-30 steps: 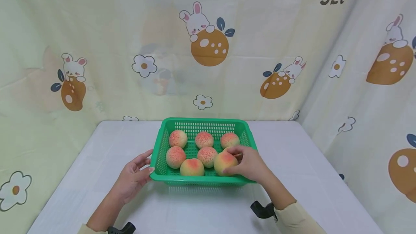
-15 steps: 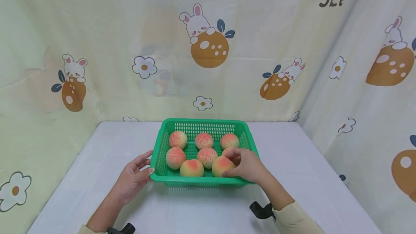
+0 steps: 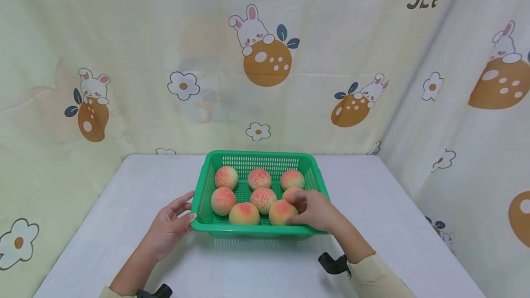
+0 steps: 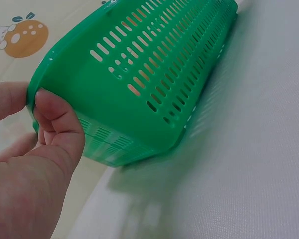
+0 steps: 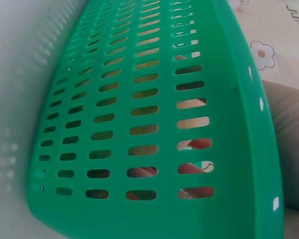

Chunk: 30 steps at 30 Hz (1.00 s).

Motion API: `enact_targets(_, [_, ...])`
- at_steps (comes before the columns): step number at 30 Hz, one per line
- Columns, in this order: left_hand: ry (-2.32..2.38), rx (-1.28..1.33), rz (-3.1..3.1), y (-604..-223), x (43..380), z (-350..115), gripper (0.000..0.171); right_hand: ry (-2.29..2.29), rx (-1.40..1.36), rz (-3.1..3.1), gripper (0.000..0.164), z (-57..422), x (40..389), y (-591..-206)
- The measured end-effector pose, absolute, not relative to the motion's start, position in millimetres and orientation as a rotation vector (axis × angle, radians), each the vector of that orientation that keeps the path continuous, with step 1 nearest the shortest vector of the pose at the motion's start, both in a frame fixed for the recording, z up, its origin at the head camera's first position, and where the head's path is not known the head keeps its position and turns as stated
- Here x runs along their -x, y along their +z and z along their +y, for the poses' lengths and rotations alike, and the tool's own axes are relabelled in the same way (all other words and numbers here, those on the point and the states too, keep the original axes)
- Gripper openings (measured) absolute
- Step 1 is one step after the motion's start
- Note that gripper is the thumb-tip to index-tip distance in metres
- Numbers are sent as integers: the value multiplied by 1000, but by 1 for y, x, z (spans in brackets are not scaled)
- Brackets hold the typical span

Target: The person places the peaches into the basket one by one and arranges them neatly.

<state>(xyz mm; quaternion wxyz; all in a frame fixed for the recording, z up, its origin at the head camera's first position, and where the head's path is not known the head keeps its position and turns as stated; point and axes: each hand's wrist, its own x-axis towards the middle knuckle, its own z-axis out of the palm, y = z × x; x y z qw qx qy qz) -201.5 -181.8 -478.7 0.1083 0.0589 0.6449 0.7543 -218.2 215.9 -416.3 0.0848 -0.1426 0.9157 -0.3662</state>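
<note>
A green plastic basket with slotted walls holds several peaches, flushed pink over pale yellow. My left hand pinches the basket's left rim near its front corner, thumb outside, as the left wrist view also shows. Inside the basket, my right hand holds the front right peach, its thumb low on the peach's right side and its fingertips near the top. Another peach sits just behind, partly hidden by those fingers. Left of the held one lies a front peach. In the right wrist view, the basket wall hides most of the hand.
The basket stands on a white-covered table, toward its back edge. A patterned curtain hangs right behind the table and along the sides. Further peaches fill the basket's back and middle rows.
My right hand has set the front right peach lower and slightly left, and the peach behind it now shows. The left hand and the basket have stayed put.
</note>
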Motion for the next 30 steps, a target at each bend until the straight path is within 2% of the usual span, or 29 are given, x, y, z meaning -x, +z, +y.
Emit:
enact_targets(9, [2224,-200,1891,-478,201,-181,71,-1082,394,2755,45,213,220,-419])
enact_targets(16, [2227,-198,1897,-478,200,-182,71,-974,402,2812,34,209,223,-425])
enact_targets(30, [2165,-157,1926,-479,204,-184,72,-1109,324,2792,38,209,223,-429])
